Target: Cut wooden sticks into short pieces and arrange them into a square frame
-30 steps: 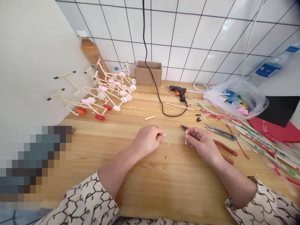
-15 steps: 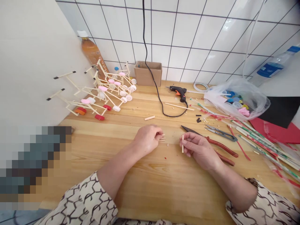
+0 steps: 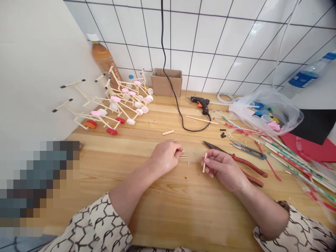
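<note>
My left hand [image 3: 166, 155] rests on the wooden table [image 3: 168, 210], its fingers closed around short wooden stick pieces [image 3: 182, 156] that poke out at the fingertips. My right hand [image 3: 223, 168] lies a little to the right, pinching one short wooden stick [image 3: 204, 163] held nearly upright. Red-handled pliers [image 3: 236, 161] lie on the table just behind my right hand, tips pointing left.
Stick-and-bottle-cap models [image 3: 115, 101] stand at the back left by an orange bottle [image 3: 102, 57]. Behind are a cardboard box [image 3: 166, 82], a glue gun [image 3: 199, 102] with its cord, small scissors [image 3: 249, 149], a bag of caps [image 3: 265, 110], wrapped chopsticks [image 3: 294, 161] and a loose stick piece [image 3: 168, 132].
My right hand has let go of the pliers, which now lie on the table, and has moved left toward my left hand with the short stick. My left hand has stayed put.
</note>
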Demonstrator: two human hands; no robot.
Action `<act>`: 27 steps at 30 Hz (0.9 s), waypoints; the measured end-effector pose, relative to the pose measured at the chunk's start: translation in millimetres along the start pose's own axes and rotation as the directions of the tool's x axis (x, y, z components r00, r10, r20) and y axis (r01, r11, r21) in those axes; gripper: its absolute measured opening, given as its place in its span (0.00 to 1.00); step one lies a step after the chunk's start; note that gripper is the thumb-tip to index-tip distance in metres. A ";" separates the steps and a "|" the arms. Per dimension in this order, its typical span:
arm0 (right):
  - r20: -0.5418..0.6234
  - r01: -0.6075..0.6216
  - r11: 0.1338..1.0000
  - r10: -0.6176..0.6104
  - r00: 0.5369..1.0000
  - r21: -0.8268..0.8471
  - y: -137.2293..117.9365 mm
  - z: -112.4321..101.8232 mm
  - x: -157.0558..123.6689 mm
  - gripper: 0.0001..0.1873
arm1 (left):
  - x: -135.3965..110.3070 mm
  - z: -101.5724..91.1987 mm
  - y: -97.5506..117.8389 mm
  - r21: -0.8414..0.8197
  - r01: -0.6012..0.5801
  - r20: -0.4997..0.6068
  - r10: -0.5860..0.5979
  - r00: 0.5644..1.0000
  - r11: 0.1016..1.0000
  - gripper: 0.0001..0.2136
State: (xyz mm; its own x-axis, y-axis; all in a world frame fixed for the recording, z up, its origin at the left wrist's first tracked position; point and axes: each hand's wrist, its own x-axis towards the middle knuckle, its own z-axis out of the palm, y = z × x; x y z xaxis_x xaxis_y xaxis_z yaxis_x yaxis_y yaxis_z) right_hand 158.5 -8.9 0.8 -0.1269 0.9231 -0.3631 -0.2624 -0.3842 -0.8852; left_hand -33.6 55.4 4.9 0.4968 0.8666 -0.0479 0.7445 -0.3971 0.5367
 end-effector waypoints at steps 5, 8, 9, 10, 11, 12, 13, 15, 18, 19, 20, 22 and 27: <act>0.008 0.014 1.000 -0.014 1.000 -0.013 1.2 -0.6 -0.7 0.09 | 0.2 -0.8 0.4 -0.009 0.013 0.000 -0.013 1.000 1.000 0.08; 0.013 0.025 0.999 -0.024 1.000 -0.045 2.5 -0.7 -1.7 0.09 | 0.2 -0.1 0.4 -0.008 0.015 -0.007 -0.015 1.000 1.000 0.08; 0.015 0.028 0.998 -0.027 1.000 -0.058 2.9 -0.7 -1.9 0.09 | 0.2 0.3 0.4 -0.008 0.014 -0.009 -0.014 1.000 1.000 0.07; 0.018 0.033 0.997 -0.031 0.999 -0.072 3.3 -0.6 -2.1 0.09 | 0.2 0.8 0.3 -0.007 0.011 -0.012 -0.011 1.000 1.000 0.07; 0.021 0.039 0.995 -0.037 0.999 -0.089 3.5 -0.6 -2.2 0.09 | 0.3 1.3 0.3 -0.005 0.007 -0.015 -0.007 1.000 1.000 0.07; 0.023 0.044 0.993 -0.042 0.999 -0.109 3.7 -0.4 -2.4 0.10 | 0.3 1.7 0.4 -0.003 0.002 -0.019 -0.003 1.000 1.000 0.06; 0.025 0.050 0.990 -0.047 0.999 -0.134 3.8 -0.3 -2.6 0.10 | 0.3 2.1 0.6 -0.002 0.000 -0.023 0.000 1.000 1.000 0.06; 0.028 0.058 0.978 -0.053 0.998 -0.198 3.5 0.2 -3.3 0.11 | 0.1 2.5 1.2 -0.001 0.006 -0.030 -0.006 1.000 1.000 0.06; 0.031 0.087 0.939 -0.081 0.996 -0.331 2.5 1.5 -4.9 0.11 | -0.4 2.9 2.2 -0.001 0.020 -0.038 -0.020 0.999 1.000 0.05; 0.032 0.110 0.917 -0.106 0.994 -0.383 2.2 1.9 -5.4 0.10 | -0.6 3.1 2.3 0.000 0.022 -0.044 -0.022 0.999 1.000 0.05; 0.032 0.140 0.888 -0.140 0.990 -0.438 1.9 2.3 -5.9 0.09 | -0.8 3.5 2.4 0.001 0.022 -0.052 -0.022 0.998 1.000 0.05; 0.039 0.208 0.797 -0.227 0.973 -0.567 2.0 2.5 -6.8 0.07 | -1.1 4.8 2.5 0.002 0.022 -0.069 -0.022 0.997 1.000 0.05; 0.162 0.334 0.418 -0.395 0.904 -0.845 4.4 0.3 -8.8 0.04 | -2.0 8.9 4.0 -0.035 0.013 -0.113 -0.017 0.993 0.999 0.04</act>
State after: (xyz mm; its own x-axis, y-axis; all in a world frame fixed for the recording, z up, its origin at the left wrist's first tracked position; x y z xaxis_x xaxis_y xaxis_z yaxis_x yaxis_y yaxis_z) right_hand 158.1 -18.7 0.2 -0.1656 0.9838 0.0687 0.6558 0.1619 -0.7374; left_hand -27.7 49.4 -0.4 0.4306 0.9017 0.0385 0.7346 -0.3750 0.5655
